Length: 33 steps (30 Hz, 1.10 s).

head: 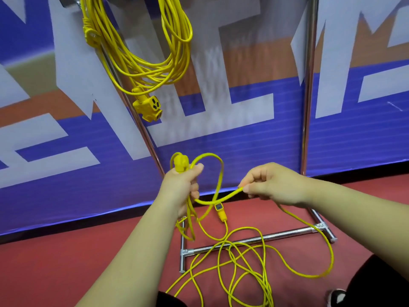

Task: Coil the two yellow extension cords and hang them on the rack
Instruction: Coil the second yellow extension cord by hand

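Yellow extension cord (234, 192) stretches loose between two bare hands at the centre of the frame. The left hand (181, 185) has its fingers curled round the plug (181, 162) and several strands gathered beside it, with the thumb laid across the top. One loop rises above that fist. The right hand (272, 185) pinches a strand between thumb and forefinger; its other fingers are curled in behind. A small yellow connector block (220, 210) hangs on the cord just below the hands. The remaining length sprawls in open, overlapping loops over the red floor (66, 262) at lower centre, crossing the rack's chrome base bar (276, 235).

In the upper left of the frame the coiled cord (143, 72) hangs in a bundle from the top of the rack (308, 107), its triple socket end (150, 105) dangling below the loops.

Behind the rack's two shiny uprights stands a large banner (243, 140) in blue, white and orange, its foot meeting the floor along a dark edge. A dark shoe (336, 295) shows at lower right.
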{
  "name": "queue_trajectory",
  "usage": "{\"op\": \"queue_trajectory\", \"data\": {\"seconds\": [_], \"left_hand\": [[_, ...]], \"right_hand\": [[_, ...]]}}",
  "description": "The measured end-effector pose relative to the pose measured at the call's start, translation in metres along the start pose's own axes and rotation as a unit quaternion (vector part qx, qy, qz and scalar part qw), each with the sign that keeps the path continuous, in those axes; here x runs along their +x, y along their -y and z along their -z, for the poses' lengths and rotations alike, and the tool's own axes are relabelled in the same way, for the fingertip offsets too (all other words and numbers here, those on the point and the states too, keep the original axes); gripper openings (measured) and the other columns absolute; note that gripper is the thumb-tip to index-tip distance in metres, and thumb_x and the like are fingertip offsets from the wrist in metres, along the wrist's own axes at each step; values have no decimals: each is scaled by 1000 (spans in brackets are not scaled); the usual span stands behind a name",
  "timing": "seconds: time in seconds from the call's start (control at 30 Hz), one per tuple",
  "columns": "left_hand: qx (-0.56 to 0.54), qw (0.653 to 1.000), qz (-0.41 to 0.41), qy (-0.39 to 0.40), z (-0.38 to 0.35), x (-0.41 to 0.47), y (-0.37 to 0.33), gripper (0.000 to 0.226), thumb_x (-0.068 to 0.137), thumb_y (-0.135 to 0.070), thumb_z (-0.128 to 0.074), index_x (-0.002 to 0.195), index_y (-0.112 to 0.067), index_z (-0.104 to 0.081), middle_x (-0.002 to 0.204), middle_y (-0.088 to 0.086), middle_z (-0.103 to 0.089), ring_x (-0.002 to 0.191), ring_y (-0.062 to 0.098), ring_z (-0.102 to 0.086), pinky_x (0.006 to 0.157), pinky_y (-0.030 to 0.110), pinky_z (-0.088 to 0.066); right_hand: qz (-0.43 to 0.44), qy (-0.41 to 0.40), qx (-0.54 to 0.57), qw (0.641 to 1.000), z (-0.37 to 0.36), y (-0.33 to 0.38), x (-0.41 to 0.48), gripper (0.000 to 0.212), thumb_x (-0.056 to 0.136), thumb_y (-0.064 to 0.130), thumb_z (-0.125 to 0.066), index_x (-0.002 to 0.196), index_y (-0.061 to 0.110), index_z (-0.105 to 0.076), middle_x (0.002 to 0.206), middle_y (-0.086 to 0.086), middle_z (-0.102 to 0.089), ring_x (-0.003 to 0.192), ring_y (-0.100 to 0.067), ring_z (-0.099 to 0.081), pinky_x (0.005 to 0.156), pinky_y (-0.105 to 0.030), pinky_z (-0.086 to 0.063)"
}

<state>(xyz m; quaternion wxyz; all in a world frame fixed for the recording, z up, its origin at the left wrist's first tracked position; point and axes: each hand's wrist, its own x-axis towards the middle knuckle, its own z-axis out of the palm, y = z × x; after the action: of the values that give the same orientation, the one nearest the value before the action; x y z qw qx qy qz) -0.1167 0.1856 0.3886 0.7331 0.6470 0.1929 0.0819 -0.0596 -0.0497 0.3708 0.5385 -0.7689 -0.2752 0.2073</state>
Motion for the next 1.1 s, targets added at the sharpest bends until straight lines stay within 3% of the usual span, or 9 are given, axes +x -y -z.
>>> {"op": "queue_trajectory", "data": {"seconds": [0.1, 0.23, 0.43, 0.5, 0.6, 0.7, 0.77, 1.0, 1.1], "left_hand": [[82, 995, 19, 54, -12, -10, 10, 28, 90, -11, -72, 75, -19, -50, 57, -2, -38, 42, 9, -26, 38, 19, -27], [123, 985, 24, 115, -25, -22, 14, 13, 87, -15, -76, 80, -9, -67, 71, 6, -68, 42, 12, -35, 40, 21, -34], [191, 967, 30, 166, -38, -22, 27, 43, 64, -35, -89, 89, -5, -73, 86, 21, -57, 50, 15, -36, 45, 25, -34], [217, 957, 24, 192, -39, -23, 29, 26, 75, -27, -85, 87, -6, -77, 84, 19, -59, 52, 15, -36, 45, 24, -35], [219, 952, 16, 213, -42, -23, 27, 10, 85, -17, -77, 79, -10, -76, 76, 12, -61, 51, 13, -36, 44, 23, -34], [145, 976, 20, 162, -38, -17, 18, 10, 90, -9, -71, 80, -10, -69, 74, 7, -67, 46, 8, -35, 39, 19, -29], [73, 991, 20, 113, -30, -10, 8, 8, 92, -5, -67, 86, -10, -65, 72, 5, -66, 44, 6, -29, 36, 17, -25], [-124, 992, -29, -20, 23, 21, -19, 13, 100, -8, -56, 88, -13, -61, 73, 1, -58, 39, 2, -28, 34, 15, -24], [-151, 985, -46, -62, 39, 32, -20, 13, 99, -10, -58, 88, -14, -62, 73, 1, -57, 42, 4, -29, 36, 17, -25]], "right_hand": [[19, -45, -16, 999, 7, 1, 1, 4, 88, 15, -76, 86, 18, -77, 82, -5, -77, 75, -28, -66, 73, -40, -52], [36, -90, -72, 993, 10, 1, 2, 3, 84, 20, -80, 84, 19, -77, 69, 7, -72, 56, -1, -56, 62, -27, -44], [64, -106, -87, 988, 13, 5, 0, 5, 83, 18, -81, 83, 20, -76, 73, 5, -73, 62, -3, -62, 63, -23, -49], [68, -90, -89, 990, 13, 7, -1, 5, 83, 16, -80, 83, 19, -76, 73, 4, -74, 59, 1, -60, 61, -19, -46], [68, -80, -87, 991, 13, 6, -1, 6, 84, 16, -79, 84, 19, -75, 72, 1, -74, 58, -4, -59, 59, -23, -47], [62, -88, 24, 994, 18, 7, -1, 4, 91, 9, -72, 94, 12, -71, 67, -3, -69, 59, -14, -58, 56, -25, -47], [50, -83, 87, 992, 24, 8, -2, 6, 97, 7, -63, 100, 9, -68, 74, -5, -71, 64, -16, -62, 57, -21, -49], [-20, 21, 56, 998, 29, -9, -11, 16, 104, 10, -50, 103, 1, -63, 81, -6, -70, 67, -14, -59, 66, -24, -48], [-43, 39, 91, 994, 31, -17, -9, 17, 104, 5, -48, 109, -1, -63, 85, -8, -70, 72, -14, -62, 71, -23, -52]]}}
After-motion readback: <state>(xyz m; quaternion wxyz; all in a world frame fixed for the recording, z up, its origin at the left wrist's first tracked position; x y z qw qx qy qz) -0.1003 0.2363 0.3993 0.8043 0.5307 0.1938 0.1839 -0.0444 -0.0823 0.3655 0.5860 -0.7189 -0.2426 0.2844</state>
